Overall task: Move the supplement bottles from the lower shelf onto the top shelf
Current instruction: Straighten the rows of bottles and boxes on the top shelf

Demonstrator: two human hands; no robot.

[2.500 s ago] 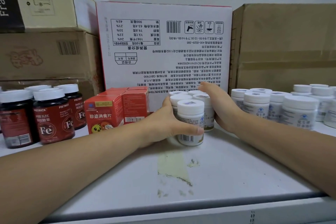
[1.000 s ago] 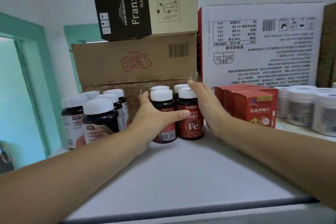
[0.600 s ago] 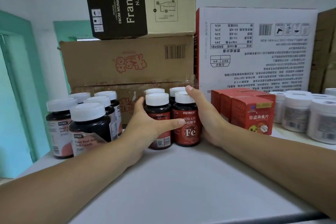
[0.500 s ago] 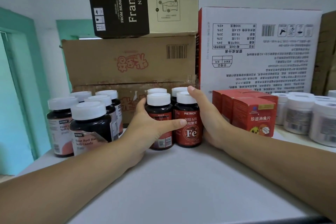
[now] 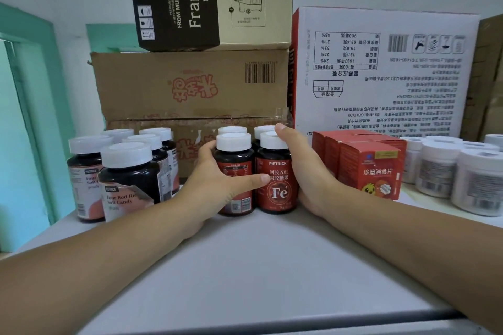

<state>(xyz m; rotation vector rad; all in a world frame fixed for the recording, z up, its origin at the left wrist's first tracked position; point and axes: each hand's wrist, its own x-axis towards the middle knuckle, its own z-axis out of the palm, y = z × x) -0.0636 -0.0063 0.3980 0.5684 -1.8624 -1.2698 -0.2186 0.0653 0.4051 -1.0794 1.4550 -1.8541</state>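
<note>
Both hands press a cluster of four red-labelled bottles [image 5: 275, 179] between them at the back of the shelf [image 5: 258, 266]: left hand [image 5: 217, 185] curled round one side, right hand [image 5: 302, 171] cupped against the other. Uneven squeezing could pop an inner bottle loose, toppling it into the dark bottles [image 5: 128, 171] leftward or the red boxes [image 5: 370, 166] rightward.

There is a single view — a wide-angle head camera, level with the shelf [image 5: 261, 266] top and facing straight into it. It sits close: both forearms run in from the lower corners, and stacked cartons [image 5: 190, 84] fill the back — lines bow toward the edges.
</note>
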